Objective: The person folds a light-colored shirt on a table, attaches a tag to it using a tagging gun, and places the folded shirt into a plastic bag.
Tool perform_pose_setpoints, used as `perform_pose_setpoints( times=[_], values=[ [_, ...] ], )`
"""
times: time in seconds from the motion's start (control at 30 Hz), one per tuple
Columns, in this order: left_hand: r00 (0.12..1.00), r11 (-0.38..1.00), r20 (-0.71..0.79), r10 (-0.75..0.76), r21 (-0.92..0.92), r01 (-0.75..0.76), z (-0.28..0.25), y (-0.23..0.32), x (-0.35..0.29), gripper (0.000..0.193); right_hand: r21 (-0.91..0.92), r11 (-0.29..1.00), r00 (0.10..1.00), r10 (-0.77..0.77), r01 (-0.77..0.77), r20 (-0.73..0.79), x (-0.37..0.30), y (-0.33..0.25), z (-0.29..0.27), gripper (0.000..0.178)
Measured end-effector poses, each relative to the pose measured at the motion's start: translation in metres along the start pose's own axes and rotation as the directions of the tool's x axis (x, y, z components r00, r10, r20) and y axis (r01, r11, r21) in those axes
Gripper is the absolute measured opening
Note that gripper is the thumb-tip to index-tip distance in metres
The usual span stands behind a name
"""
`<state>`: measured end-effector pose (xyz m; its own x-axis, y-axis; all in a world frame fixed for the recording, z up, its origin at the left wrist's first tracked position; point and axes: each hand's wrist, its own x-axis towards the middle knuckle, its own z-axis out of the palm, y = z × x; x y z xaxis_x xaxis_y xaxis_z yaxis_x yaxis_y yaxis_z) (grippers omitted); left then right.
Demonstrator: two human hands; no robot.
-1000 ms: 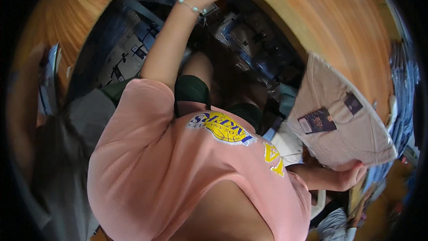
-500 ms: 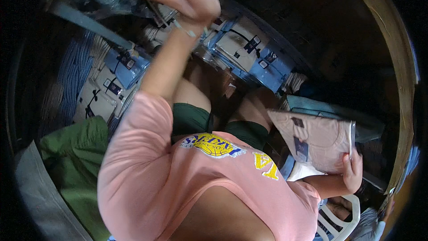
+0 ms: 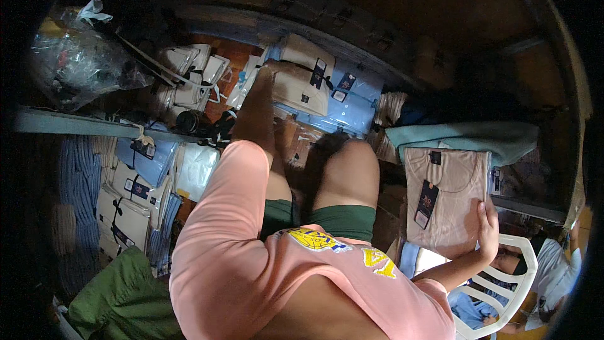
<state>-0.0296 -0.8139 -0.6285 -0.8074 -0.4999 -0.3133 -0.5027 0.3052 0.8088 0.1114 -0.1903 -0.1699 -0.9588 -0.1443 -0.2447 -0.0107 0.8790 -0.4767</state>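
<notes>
My right hand (image 3: 487, 230) grips the lower right edge of a beige shirt (image 3: 443, 198) folded in clear plastic, with a dark tag on its front. The package stands tilted beside a teal cloth (image 3: 462, 138). My left arm stretches forward, and my left hand (image 3: 270, 68) is at the left side of a beige folded-shirt bundle (image 3: 296, 82) tied with black string. Its fingers are in shadow and cannot be made out. Blue folded shirts (image 3: 353, 104) with dark tags lie under and beside that bundle.
A clear plastic bag (image 3: 82, 56) sits at the far left above a grey bar (image 3: 75, 123). Tied shirt bundles (image 3: 123, 214) and green cloth (image 3: 119, 296) are at my left. On the right are a white plastic chair (image 3: 525, 264) and another person (image 3: 553, 277).
My left hand has come down from high in front of me to the beige bundle. The packaged shirt in my right hand has turned more upright, and the view has shifted.
</notes>
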Motion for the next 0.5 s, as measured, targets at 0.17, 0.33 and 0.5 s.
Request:
perform_pose_setpoints(
  times=[0.17, 0.33, 0.5],
  values=[
    [0.962, 0.989, 0.25, 0.11, -0.126, -0.08, 0.024, 0.006, -0.009, 0.056, -0.044, 0.999, 0.997, 0.026, -0.03, -0.073, 0.005, -0.016, 0.021, 0.044],
    [0.899, 0.964, 0.392, 0.195, -0.244, -0.103, 0.051, 0.019, -0.02, 0.054, -0.033, 0.999, 0.996, 0.0, -0.003, -0.086, 0.008, -0.016, 0.026, 0.044],
    [0.916, 0.878, 0.177, 0.361, -0.395, -0.27, 0.045, 0.011, -0.034, 0.053, -0.043, 0.999, 0.998, -0.017, 0.014, -0.067, 0.011, -0.038, 0.025, 0.043]
  ],
)
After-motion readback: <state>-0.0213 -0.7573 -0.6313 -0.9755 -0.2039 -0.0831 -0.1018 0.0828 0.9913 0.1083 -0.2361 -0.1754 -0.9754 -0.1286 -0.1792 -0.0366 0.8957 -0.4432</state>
